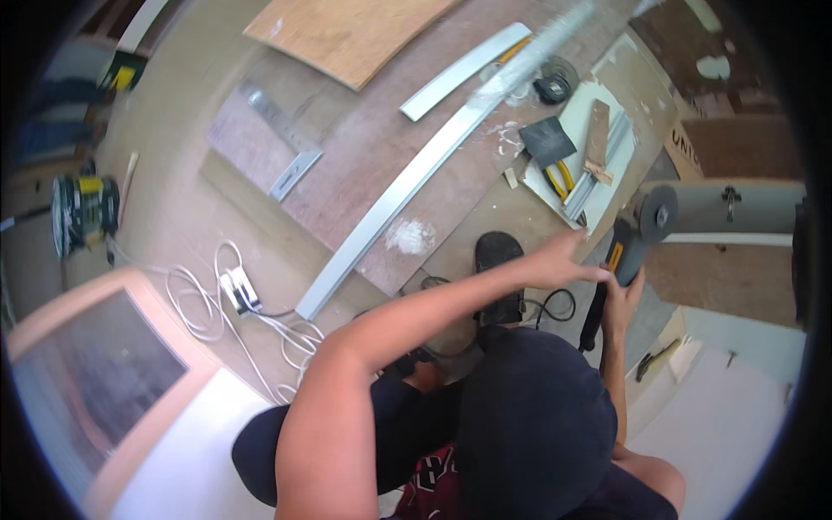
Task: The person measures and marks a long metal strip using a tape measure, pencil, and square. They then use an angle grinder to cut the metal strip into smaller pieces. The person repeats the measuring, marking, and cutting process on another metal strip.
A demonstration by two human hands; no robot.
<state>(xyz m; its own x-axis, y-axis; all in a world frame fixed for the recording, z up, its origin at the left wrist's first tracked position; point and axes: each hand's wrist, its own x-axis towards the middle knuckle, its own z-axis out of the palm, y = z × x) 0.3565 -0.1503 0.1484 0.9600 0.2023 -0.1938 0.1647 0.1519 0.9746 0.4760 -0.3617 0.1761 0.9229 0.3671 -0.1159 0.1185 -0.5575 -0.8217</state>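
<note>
My right hand [620,303] grips a grey and black angle grinder [640,247] by its body, with the round cutting disc [661,215] upward at its far end. The black rear end of the grinder points down toward me. My left hand [555,262] reaches across from the left, fingers spread, with its tip beside the grinder and my right fingers; it holds nothing that shows. Just beyond it lies a white board [542,186], carrying metal channel pieces [611,160], a wood strip [598,130], a yellow-handled tool [562,180] and a dark square piece [548,141].
A long aluminium bar [399,199] crosses the brown board [347,186], near a metal square [297,173] and white powder [410,236]. A plywood sheet [347,39] lies farther off. White cord [204,299] loops at left. A grey panel with a latch [737,208] stands right.
</note>
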